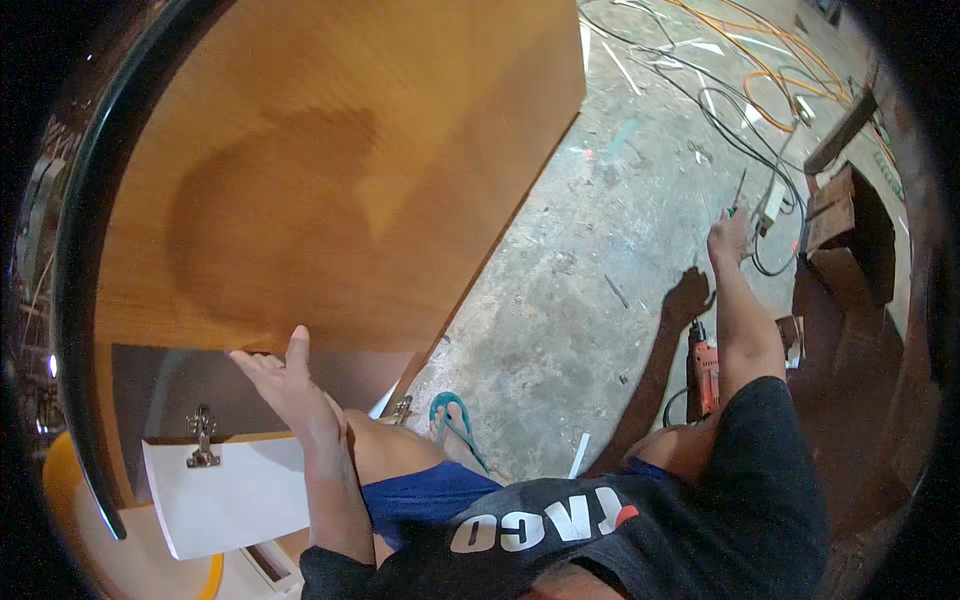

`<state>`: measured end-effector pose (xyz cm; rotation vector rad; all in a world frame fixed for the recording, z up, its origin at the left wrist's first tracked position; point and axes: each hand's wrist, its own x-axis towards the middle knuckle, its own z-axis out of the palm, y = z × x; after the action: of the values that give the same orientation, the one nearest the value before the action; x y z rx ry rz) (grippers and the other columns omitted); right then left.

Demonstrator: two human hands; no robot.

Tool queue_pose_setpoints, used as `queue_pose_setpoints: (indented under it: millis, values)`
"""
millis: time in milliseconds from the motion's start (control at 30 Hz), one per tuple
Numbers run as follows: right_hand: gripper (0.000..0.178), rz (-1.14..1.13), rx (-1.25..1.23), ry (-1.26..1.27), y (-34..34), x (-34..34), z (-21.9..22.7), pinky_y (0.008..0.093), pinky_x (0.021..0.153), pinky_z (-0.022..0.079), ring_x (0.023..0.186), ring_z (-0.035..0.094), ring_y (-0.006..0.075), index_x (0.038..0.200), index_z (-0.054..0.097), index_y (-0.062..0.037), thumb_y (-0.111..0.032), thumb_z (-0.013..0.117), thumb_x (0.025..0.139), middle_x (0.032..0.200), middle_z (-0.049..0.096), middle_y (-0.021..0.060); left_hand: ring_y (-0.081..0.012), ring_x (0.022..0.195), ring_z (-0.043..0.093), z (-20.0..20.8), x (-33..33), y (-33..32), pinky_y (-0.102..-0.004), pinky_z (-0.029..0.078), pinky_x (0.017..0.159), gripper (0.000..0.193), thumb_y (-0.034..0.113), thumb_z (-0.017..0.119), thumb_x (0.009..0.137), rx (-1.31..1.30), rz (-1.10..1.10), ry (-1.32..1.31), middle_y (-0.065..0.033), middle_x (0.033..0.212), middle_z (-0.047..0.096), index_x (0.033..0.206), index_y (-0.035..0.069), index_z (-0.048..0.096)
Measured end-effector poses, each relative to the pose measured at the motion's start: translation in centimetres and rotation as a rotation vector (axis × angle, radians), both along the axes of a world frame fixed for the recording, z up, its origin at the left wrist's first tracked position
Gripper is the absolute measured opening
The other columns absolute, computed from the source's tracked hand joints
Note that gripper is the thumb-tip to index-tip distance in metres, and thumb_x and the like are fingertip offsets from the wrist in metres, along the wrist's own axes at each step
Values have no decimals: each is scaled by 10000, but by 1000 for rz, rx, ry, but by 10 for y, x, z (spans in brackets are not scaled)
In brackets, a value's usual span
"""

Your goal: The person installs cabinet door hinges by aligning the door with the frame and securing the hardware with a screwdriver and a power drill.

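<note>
The screwdriver (740,189) juts forward from the right hand (730,238).

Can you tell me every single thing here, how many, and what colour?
Cabinet: one, brown, left half
Door: one, white, lower left
Hinges: two, silver, lower left
Yellow curved thing: one, lower left, unclear what
Floor: one, grey, middle
Scraps: several, mostly white, on the floor
Cords: several, black and orange, upper right
Power strip: one, white, right side
Drill: one, red and black, right of middle
Cardboard box: one, brown, right side
Screwdriver: one, seemingly green-handled, in right hand
Sandal: one, teal, lower middle, worn
Shirt: one, black, bottom
Shorts: one pair, blue, bottom
Left hand: one, bare, open, at the cabinet's lower edge
Right hand: one, bare, around the screwdriver
</note>
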<state>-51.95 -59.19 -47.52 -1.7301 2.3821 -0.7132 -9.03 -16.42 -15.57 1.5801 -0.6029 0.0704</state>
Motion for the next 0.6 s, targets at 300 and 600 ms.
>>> queue_pose_setpoints:
  millis: [300,600]
  values:
    - [345,-51,185,140,32,-20,4,633,997,394,1241,562,372,1288,561,-110,-323,524,1020,1271,631,157,-178,1089,495,-10,-6,0,-306,440,960,832,-26,699,876,-5,65,-14,-79,1221,477,1545,17,208]
    - [344,-20,159,157,29,-11,-6,611,985,411,1224,584,356,1294,562,-146,-339,542,1009,1248,654,130,-291,1362,386,-9,-36,11,-438,295,1177,799,-85,622,900,57,70,-49,-206,1477,377,1548,-12,160]
